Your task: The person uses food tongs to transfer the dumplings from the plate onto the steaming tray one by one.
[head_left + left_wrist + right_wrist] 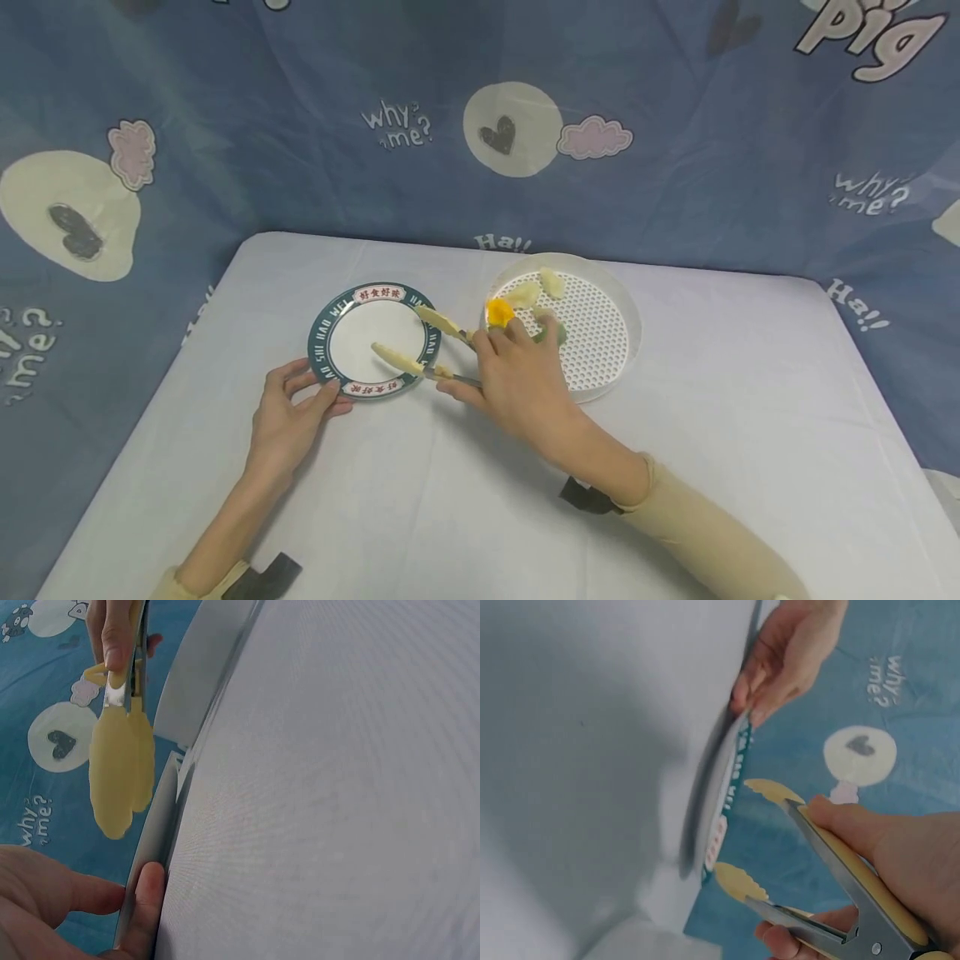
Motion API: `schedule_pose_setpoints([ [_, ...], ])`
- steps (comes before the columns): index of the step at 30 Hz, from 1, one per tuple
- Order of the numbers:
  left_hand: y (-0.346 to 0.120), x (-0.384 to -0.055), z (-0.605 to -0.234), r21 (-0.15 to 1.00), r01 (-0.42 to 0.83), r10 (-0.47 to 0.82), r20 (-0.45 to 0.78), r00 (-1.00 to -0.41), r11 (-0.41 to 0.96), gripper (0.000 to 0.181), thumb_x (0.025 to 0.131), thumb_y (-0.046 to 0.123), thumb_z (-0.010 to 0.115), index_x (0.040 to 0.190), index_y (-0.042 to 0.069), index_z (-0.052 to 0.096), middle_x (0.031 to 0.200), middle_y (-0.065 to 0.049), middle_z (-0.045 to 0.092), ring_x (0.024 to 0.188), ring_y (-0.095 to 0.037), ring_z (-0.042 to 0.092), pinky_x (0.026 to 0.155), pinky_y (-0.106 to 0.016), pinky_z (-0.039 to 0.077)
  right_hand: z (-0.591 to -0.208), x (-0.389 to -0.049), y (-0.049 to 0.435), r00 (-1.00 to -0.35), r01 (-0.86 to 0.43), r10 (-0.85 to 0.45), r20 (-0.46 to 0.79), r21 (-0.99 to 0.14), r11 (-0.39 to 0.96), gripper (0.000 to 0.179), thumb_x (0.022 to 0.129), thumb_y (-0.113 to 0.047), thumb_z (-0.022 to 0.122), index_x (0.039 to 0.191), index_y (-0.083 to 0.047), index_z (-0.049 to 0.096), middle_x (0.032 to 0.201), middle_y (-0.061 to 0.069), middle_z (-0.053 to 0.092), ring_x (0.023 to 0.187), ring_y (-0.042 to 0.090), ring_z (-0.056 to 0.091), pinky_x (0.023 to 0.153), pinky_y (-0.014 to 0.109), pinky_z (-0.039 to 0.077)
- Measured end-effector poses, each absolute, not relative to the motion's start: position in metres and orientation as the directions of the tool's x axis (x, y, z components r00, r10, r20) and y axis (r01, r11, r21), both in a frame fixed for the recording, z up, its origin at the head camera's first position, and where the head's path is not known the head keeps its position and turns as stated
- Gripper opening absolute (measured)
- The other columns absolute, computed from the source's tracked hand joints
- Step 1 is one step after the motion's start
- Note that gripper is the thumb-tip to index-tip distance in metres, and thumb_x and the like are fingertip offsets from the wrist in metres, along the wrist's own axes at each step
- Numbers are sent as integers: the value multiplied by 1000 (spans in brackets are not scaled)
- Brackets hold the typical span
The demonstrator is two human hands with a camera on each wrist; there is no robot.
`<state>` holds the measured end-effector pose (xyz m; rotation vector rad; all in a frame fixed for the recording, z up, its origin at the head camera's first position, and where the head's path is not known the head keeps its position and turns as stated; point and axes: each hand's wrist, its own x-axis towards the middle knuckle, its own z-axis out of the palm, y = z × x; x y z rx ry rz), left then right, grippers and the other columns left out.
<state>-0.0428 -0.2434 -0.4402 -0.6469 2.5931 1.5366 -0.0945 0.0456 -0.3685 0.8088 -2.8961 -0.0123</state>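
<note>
My left hand (288, 417) pinches the near-left rim of a round white plate (352, 337) with a green lettered border. In the left wrist view its thumb is on one side of the rim and a finger on the other. A pair of kitchen tongs (397, 360) with pale yellow scalloped tips is held in my right hand (525, 383). The tips are spread apart over the plate, with nothing between them. In the right wrist view, the tongs (739, 883) show metal arms with yellow grips. No food shows on the plate.
Right of the plate stands a round white perforated tray (626, 325). Pale yellow pieces (552, 283), an orange-yellow piece (500, 312) and something green (555, 335) are in it, partly hidden by my right hand. A blue printed cloth (420, 192) hangs behind the white table (712, 400).
</note>
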Motion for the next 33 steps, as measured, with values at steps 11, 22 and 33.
schedule_pose_setpoints([
  [11,-244,-43,-439,815,-402,-325,-279,-904,417,77,112,26,59,171,4,14,162,-25,49,88,2,79,95,-8,57,-392,-81,33,-813,-526,-544,207,138,839,73,97,-80,55,110,-10,69,85,1,69,99,23,64,108,59,48],
  [22,-243,-44,-440,821,-402,-338,-274,-900,406,78,111,24,61,171,4,15,161,-27,50,85,1,79,93,-12,60,-409,-72,32,-832,-502,-529,166,182,846,80,91,-87,57,98,-7,68,73,2,60,100,23,62,101,46,44],
  [33,-242,-43,-439,837,-386,-338,-261,-904,389,77,112,24,60,171,4,14,161,-26,50,80,7,76,93,-8,58,-416,-68,31,-826,-499,-530,191,190,846,84,84,-93,57,94,-9,64,69,2,55,89,21,55,87,38,39],
])
